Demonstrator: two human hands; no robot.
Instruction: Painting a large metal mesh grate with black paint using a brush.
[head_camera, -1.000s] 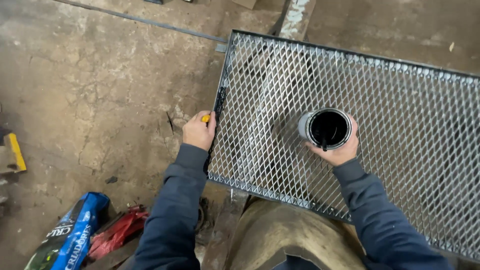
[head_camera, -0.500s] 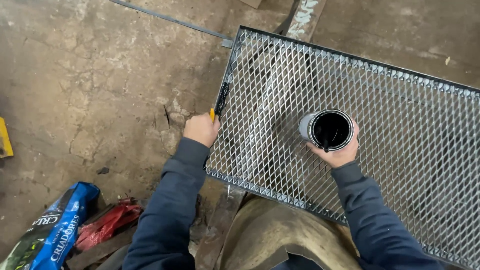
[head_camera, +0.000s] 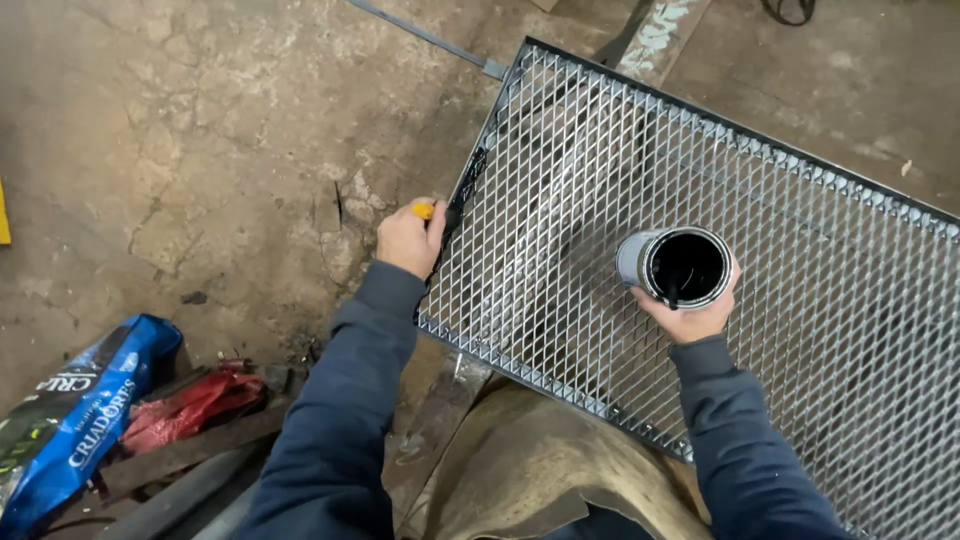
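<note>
Held in the left hand (head_camera: 408, 238), fingers closed around a yellow-handled brush (head_camera: 424, 210) pointing toward the near-left frame edge of the expanded-metal mesh panel (head_camera: 800, 260), long axis running up and rightward across the view; gripped from below in the right hand (head_camera: 690, 318), an open tin of black paint (head_camera: 680, 266), mouth upward, hovering over the mesh. Lying flat above the cracked concrete floor (head_camera: 200, 150), the panel with its long side slanting from upper left to lower right. Slumped at lower left, a blue bag with white lettering (head_camera: 80, 410), beside a crumpled red bag (head_camera: 185, 405) and dark timber scraps (head_camera: 180, 455).
</note>
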